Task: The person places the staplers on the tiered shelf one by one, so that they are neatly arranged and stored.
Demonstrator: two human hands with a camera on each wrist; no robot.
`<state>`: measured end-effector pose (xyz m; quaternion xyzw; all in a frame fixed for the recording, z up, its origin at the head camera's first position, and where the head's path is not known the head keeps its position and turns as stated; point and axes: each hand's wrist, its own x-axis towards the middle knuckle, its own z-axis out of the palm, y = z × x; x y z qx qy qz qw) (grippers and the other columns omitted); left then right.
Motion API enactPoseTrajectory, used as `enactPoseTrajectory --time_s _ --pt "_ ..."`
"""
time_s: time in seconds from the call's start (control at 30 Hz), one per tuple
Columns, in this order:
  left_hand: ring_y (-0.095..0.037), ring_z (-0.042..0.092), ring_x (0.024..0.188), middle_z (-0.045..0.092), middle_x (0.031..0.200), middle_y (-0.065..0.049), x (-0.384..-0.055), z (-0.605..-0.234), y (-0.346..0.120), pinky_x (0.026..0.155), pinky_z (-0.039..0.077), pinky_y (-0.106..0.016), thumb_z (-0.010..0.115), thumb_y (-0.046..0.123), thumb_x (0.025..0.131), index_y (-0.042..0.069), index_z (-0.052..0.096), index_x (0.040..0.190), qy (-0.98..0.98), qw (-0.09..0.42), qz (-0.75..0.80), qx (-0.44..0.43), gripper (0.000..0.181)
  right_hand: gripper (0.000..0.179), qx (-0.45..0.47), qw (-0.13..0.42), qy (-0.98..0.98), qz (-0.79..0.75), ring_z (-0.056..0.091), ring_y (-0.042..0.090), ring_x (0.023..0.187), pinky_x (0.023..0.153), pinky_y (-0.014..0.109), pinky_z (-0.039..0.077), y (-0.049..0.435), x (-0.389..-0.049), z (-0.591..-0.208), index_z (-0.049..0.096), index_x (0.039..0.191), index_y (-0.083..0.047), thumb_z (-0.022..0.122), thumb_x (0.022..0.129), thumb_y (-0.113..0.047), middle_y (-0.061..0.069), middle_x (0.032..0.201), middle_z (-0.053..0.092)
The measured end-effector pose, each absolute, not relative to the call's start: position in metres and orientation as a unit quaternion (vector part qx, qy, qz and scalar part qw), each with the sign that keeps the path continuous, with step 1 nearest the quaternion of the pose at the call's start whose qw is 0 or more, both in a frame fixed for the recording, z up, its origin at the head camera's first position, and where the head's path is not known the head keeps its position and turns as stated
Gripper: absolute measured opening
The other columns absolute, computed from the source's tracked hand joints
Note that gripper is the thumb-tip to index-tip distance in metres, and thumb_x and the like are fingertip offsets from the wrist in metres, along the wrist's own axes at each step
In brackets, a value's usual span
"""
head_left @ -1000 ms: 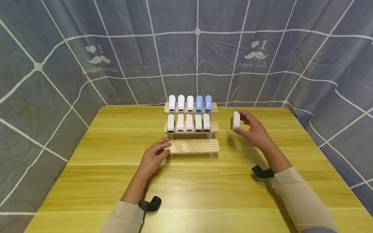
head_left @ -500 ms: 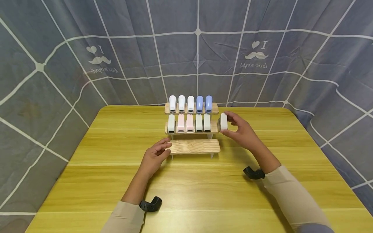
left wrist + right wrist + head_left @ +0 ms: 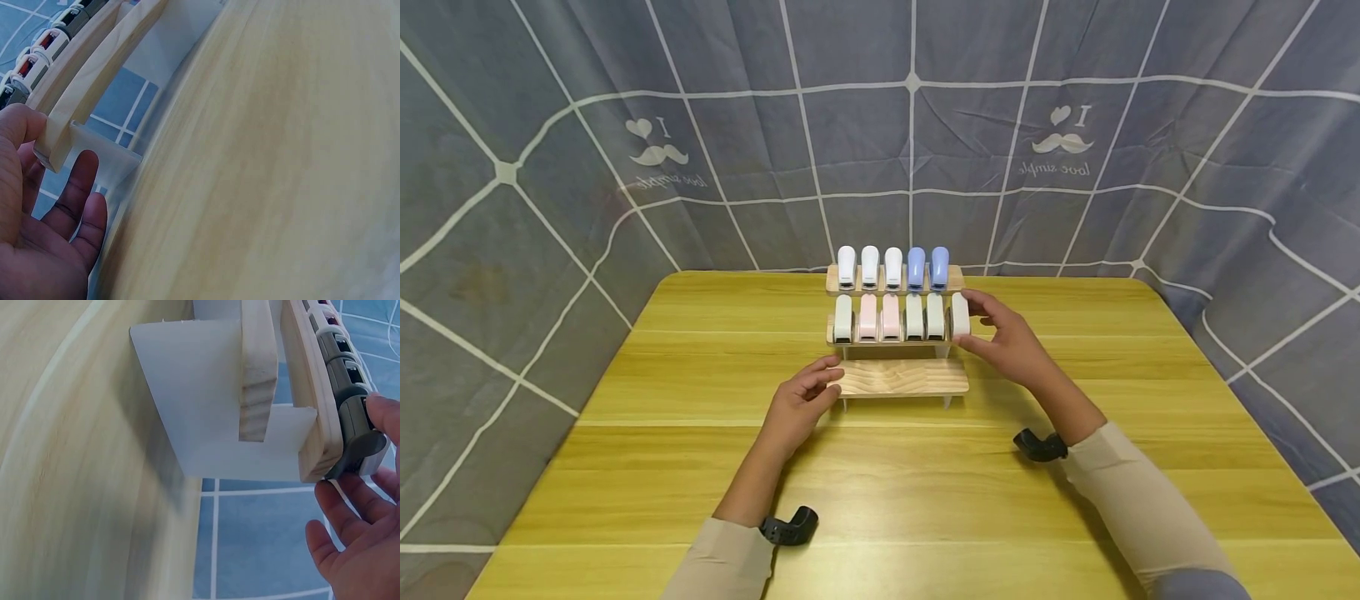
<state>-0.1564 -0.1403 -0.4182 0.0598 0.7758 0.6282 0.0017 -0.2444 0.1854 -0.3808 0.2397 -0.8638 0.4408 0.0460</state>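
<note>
My right hand [image 3: 1009,343] pinches a white and grey stapler [image 3: 960,315] at the right end of the middle shelf [image 3: 831,331] of a three-step wooden stand. In the right wrist view the stapler [image 3: 357,436] sits right at the shelf end, beside its row, thumb on one side and fingers at the other. My left hand [image 3: 799,407] holds the left end of the lowest shelf [image 3: 902,377]; in the left wrist view the thumb and fingers lie around the board's end [image 3: 59,134]. The lowest shelf bears nothing.
On the top shelf [image 3: 957,278] stand white staplers [image 3: 870,265] and blue staplers [image 3: 916,267]. Pale green staplers [image 3: 913,317] and pink staplers [image 3: 891,317] line the middle one. The stand rests on a wooden table [image 3: 895,483] before a grey checked curtain [image 3: 745,150].
My right hand has carried the stapler leftward from beside the stand to the right end of the middle row. The left hand has stayed at the lowest shelf.
</note>
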Motion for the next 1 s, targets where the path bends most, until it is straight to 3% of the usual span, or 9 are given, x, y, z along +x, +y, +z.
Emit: enactPoseTrajectory --time_s 1.0 --pt "-0.028 0.046 0.135 0.053 0.144 -0.013 -0.1548 -0.4165 -0.1408 0.093 0.041 -0.013 0.062 0.002 0.096 -0.009 0.066 0.121 0.777 0.003 0.626 0.068 0.028 0.069 0.229 0.045 -0.869 0.435 0.051 0.031 0.123 0.097 0.057 0.039 0.1799 -0.2432 -0.3863 0.043 0.149 -0.011 0.077 0.090 -0.020 0.014 0.133 0.057"
